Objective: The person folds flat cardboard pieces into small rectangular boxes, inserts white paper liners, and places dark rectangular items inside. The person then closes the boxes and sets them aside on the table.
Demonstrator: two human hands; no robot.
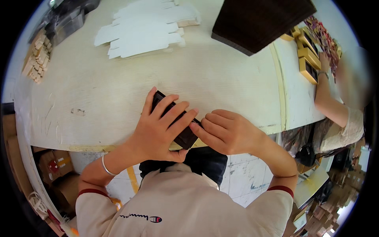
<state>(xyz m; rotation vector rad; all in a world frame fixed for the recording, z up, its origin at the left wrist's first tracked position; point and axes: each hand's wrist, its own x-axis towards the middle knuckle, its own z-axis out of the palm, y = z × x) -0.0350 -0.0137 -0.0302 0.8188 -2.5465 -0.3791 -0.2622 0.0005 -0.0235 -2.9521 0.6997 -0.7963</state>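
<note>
A small, long dark brown box (186, 137) lies slantwise at the table's near edge, in front of my body. Over its top my left hand (154, 130) is spread, the fingers reaching across it and the thumb at its near end. My right hand (231, 132) has its fingers curled, with thumb and forefinger tips pressed at the box's right long side. Whether anything small sits between those fingertips is hidden. Parts of the box's top show between my left fingers.
White flat card pieces (146, 29) lie overlapped at the back. A large dark brown block-shaped stack (256, 23) stands back right. Pale small blocks (37, 59) are piled far left. Yellow boxes (308, 71) sit beside another person's arm (333, 106). Cardboard boxes (57, 164) lie below the table (98, 91).
</note>
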